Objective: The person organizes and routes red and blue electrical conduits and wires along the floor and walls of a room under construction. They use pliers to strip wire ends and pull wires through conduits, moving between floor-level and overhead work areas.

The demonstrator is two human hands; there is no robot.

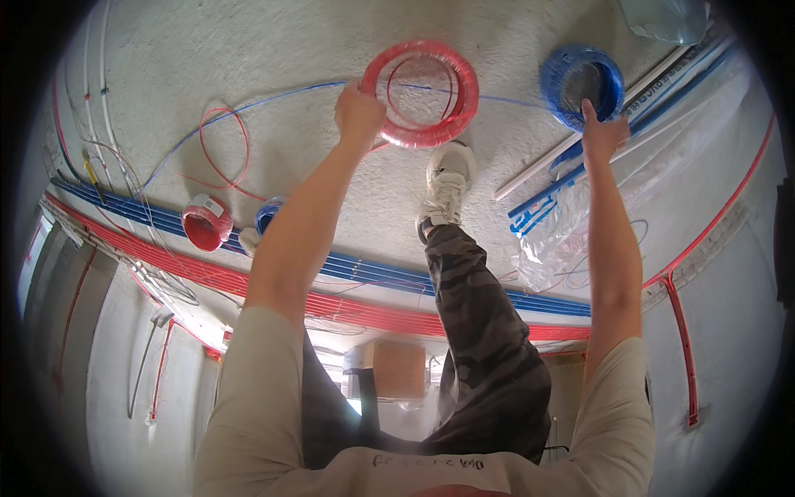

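Note:
My left hand (359, 114) grips the left side of a plastic-wrapped coil of red wire (451, 116), over the bare concrete floor. My right hand (603, 135) is on the lower rim of a wrapped coil of blue wire (582, 58), thumb over the ring and fingers closed at it. Loose red wire (224, 178) and blue wire (505, 100) run across the floor around both coils. My shoe (447, 186) stands just below the red coil.
A red coil (207, 224) and a partly hidden blue coil (267, 215) rest at lower left beside blue conduits (348, 267) and red conduits (373, 315). Pipes and plastic sheeting (530, 248) lie at right, a clear container (664, 18) at top right, a cardboard box (396, 369) behind me.

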